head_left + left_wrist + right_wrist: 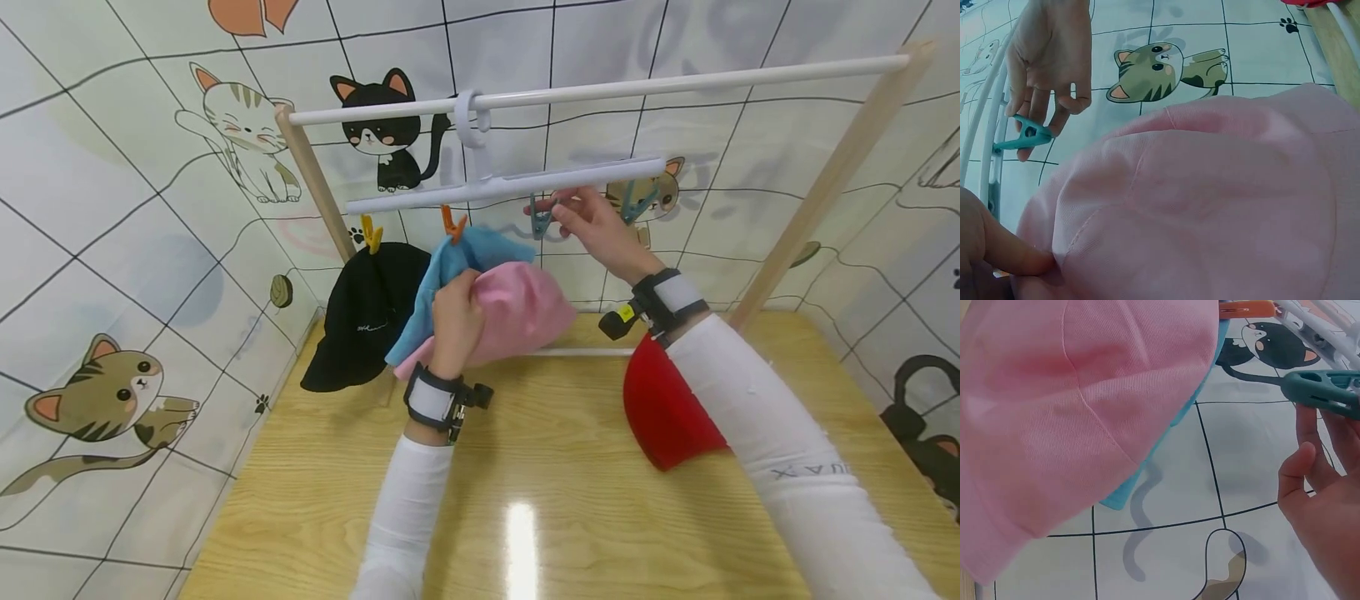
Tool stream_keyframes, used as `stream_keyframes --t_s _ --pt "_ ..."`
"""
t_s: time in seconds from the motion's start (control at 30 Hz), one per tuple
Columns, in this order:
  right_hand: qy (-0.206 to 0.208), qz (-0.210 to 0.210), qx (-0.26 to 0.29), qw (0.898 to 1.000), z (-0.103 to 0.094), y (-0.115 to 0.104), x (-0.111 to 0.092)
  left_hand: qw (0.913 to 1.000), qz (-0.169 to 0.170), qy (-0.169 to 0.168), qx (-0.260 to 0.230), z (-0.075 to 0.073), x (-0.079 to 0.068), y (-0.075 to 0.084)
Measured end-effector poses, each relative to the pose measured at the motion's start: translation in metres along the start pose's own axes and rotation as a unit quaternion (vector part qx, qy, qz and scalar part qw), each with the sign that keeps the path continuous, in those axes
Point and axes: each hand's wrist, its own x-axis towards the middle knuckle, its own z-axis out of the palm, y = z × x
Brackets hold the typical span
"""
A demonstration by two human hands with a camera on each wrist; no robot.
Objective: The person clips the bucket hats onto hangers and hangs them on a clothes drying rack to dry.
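Note:
My left hand (pixel 457 325) pinches the pink cloth hat (pixel 521 308), its thumb pressing into the fabric in the left wrist view. The hat is held up in front of a blue hat (pixel 442 275), which hangs from an orange clip (pixel 453 225). Under the white hanger (pixel 510 185), my right hand (pixel 600 233) has its fingers at a teal clip (pixel 1030 134) and holds it. In the right wrist view, fingertips meet the underside of this teal clip (pixel 1322 390). No hat hangs from it.
A black hat (pixel 367 325) hangs at left from a yellow clip (pixel 371 235). Another teal clip (pixel 637 200) hangs at the hanger's right end. The hanger hooks over a white rail (pixel 675 83) between wooden posts. A red cap (pixel 663 408) lies on the wooden table (pixel 570 492).

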Motion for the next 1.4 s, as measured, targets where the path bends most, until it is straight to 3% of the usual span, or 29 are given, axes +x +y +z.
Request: stream_keyframes --t_s 0.23,0.43,0.73,0.97,1.27,1.4 --pt "-0.046 -0.002 -0.053 0.998 -0.003 -0.005 0.001 0.9999 0.014 0.007 -0.004 -0.003 0.008 0.008" --pt "-0.054 0.008 -0.058 0.997 -0.004 -0.006 0.002 0.9998 0.012 0.006 0.013 -0.001 0.013 0.012" --pt "-0.036 0.024 -0.008 0.999 0.003 -0.006 0.003 1.0 -0.005 -0.006 -0.001 0.001 0.016 0.015" --pt "-0.022 0.036 0.039 0.998 0.008 -0.008 0.005 0.9995 0.008 -0.024 0.017 0.004 0.022 0.019" --pt "-0.019 0.016 0.095 0.995 0.017 -0.01 0.009 0.9976 -0.005 -0.064 0.028 0.006 0.027 0.028" --pt "-0.017 0.01 0.101 0.995 0.02 -0.011 0.011 0.9977 0.008 -0.059 0.034 0.006 0.03 0.034"
